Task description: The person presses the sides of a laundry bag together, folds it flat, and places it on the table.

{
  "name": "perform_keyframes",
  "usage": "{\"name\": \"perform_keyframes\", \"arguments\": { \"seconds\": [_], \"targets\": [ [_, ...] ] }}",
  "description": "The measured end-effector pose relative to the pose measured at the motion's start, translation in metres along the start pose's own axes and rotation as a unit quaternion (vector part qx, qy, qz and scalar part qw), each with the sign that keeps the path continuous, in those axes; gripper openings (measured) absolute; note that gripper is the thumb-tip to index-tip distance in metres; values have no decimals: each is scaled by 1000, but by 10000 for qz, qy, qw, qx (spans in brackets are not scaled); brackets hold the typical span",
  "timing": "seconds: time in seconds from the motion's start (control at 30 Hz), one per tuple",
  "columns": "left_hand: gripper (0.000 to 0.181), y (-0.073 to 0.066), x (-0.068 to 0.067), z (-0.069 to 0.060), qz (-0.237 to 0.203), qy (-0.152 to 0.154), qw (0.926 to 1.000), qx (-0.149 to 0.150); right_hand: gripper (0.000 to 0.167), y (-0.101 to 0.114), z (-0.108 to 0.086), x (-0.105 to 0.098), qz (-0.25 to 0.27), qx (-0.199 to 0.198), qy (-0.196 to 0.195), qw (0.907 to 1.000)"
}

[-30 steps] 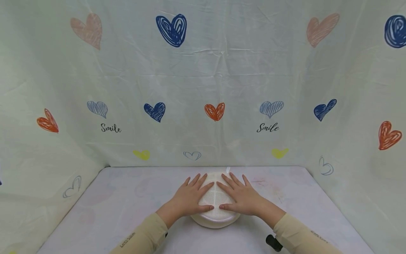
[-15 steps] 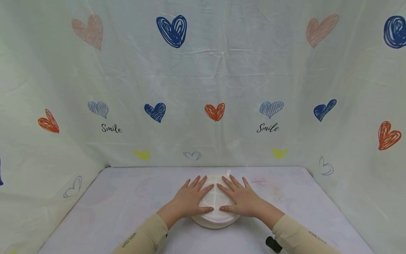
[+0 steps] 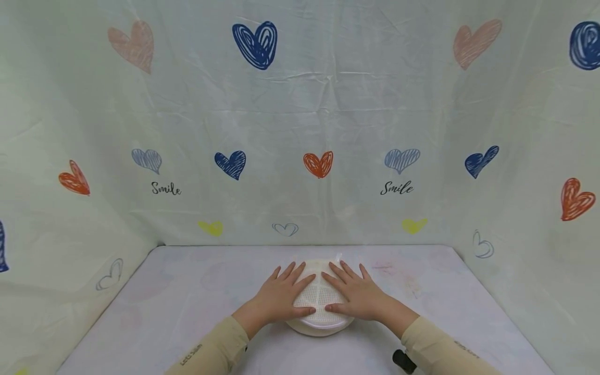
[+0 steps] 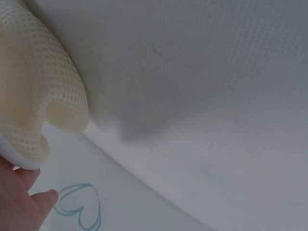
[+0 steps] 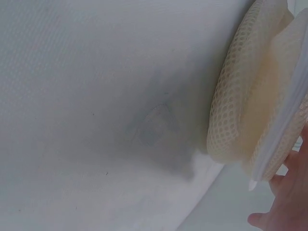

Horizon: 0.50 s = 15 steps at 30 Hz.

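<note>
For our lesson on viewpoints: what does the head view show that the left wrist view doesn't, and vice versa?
Only the head view: the right hand, beige sleeves, orange-red hearts and "Smile" lettering.
Only the left wrist view: a deep fold in the side of the mesh bag.
Both: the left hand, the mesh bag, the tabletop and the heart-printed backdrop.

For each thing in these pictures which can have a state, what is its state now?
Left hand: fingers spread, on the mesh bag.
Right hand: fingers spread, on the mesh bag.
Mesh bag: on the table, side buckled; cannot tell if fastened.
Table: faint reddish marks at right.
Backdrop sheet: hanging, creased.
Sleeves: ending short of the hands.
</note>
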State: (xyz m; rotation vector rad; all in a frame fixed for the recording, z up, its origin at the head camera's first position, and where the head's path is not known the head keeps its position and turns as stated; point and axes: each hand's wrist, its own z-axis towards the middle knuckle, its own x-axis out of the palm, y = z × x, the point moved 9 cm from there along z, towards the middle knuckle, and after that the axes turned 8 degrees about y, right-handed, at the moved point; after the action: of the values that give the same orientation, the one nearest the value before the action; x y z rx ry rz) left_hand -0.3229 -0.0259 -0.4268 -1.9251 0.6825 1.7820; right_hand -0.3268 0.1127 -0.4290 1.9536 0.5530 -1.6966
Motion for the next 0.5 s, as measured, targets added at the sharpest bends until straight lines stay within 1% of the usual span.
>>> {"name": "perform_keyframes", "arguments": {
  "seconds": [0.17,0.5],
  "targets": [
    [80,0,5,1,-20,50,10000,-35,84,-2,2,7,49,32,130,9999],
    [80,1,12,1,-7,160,9998,-107,83,-1,5,13,194,64,228,9995]
  ]
}}
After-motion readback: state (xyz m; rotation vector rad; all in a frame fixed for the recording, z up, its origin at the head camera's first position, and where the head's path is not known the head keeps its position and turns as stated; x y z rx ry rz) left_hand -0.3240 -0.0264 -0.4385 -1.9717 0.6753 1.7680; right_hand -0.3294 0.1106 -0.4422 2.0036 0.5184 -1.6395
